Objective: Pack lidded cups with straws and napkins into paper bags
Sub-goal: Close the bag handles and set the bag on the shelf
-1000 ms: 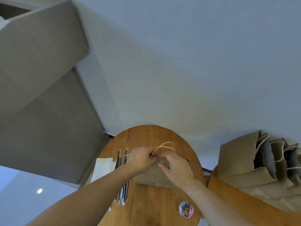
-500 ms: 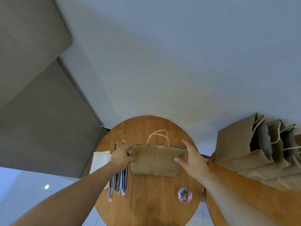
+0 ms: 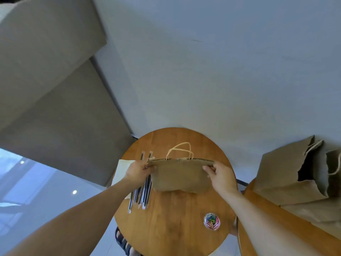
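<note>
Here, a flat brown paper bag (image 3: 180, 175) is held over the middle of the round wooden table (image 3: 175, 218), its top edge level and its pale cord handles (image 3: 180, 149) standing up toward the table's far rim. The left hand (image 3: 137, 172) pinches the bag's top corner on the table's left side, thumb and fingers closed on the paper. The right hand (image 3: 220, 174) pinches the opposite top corner in the same way, thumb on the near face and fingers curled behind. The bag's lower edge sags toward the table top, but I cannot tell whether it touches the wood. A bundle of black straws (image 3: 143, 193) in clear wrappers lies on the left part of the table, running from far to near, partly under the left hand and the bag's left edge. A pale stack of napkins (image 3: 121, 170) sits at the table's left rim, partly hidden by the left wrist. On the near right part of the table stands a small clear dish of coloured paper clips (image 3: 211, 221). Just beyond the table's right rim, a second wooden surface (image 3: 267, 215) carries several brown bags (image 3: 287, 174) with open mouths, leaning together. Below the table's near left rim, a dark sandal (image 3: 122, 241) shows on the floor.
</note>
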`<state>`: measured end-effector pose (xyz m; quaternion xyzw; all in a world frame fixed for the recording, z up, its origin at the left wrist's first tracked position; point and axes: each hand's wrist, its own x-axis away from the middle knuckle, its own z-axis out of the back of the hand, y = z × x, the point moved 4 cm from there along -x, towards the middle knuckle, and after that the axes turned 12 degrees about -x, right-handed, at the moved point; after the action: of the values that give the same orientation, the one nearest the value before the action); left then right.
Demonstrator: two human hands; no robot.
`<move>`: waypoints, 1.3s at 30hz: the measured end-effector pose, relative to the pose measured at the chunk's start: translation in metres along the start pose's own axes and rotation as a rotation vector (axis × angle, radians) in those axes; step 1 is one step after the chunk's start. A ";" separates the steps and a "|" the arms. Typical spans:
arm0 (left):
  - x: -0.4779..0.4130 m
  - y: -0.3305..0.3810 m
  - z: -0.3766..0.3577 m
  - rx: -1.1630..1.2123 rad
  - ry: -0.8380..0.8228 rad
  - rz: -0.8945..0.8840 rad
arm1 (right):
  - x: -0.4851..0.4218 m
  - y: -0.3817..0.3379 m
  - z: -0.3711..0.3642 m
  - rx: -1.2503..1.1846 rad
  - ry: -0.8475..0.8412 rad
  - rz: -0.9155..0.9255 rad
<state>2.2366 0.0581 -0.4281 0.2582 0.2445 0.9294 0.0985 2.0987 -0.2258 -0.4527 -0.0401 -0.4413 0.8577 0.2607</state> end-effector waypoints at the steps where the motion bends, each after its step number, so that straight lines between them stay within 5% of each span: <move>1: 0.007 -0.001 0.005 0.027 0.017 0.004 | 0.001 -0.007 0.001 -0.029 0.010 0.015; 20: 0.187 -0.053 0.216 0.468 0.470 -0.270 | 0.088 -0.293 -0.021 -0.487 0.224 0.372; 39: 0.339 -0.177 0.505 0.657 1.195 -0.313 | 0.151 -0.678 -0.114 -0.692 -0.123 0.788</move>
<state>2.2262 0.5195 0.0058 -0.3192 0.5594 0.7650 -0.0034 2.2820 0.2522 0.0297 -0.2364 -0.6646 0.6956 -0.1362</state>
